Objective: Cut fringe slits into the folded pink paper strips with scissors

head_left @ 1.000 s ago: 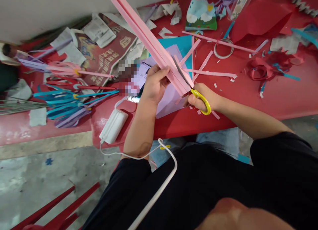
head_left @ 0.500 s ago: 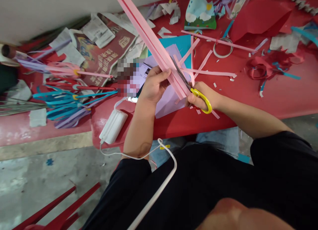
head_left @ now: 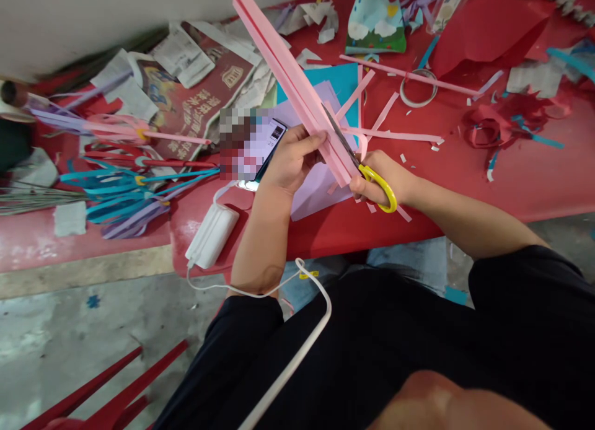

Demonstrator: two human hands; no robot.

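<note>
My left hand (head_left: 294,158) is closed on a long folded strip of pink paper (head_left: 292,77), the thumb pressed on its upper face. The strip slants from the upper left down toward my right hand. In my right hand (head_left: 379,179) are scissors (head_left: 383,191) with yellow handles, my fingers and thumb closed round them. Their dark blades lie along the right edge of the pink paper, and a narrow curled pink piece hangs beside them. Under both hands lie purple paper (head_left: 309,197) and blue paper (head_left: 348,77) on the red table (head_left: 511,182).
A phone (head_left: 269,145) and a white power bank (head_left: 212,235) with a cable lie left of my left arm. Ribbon-like paper bundles (head_left: 116,191) and newspaper (head_left: 195,89) cover the left side. A tape roll (head_left: 418,88) and red scraps (head_left: 493,126) lie on the right.
The pink strip and my left hand have shifted slightly to the right. The scissor blades look closer together along the paper's edge, and the curled pink piece stands out more.
</note>
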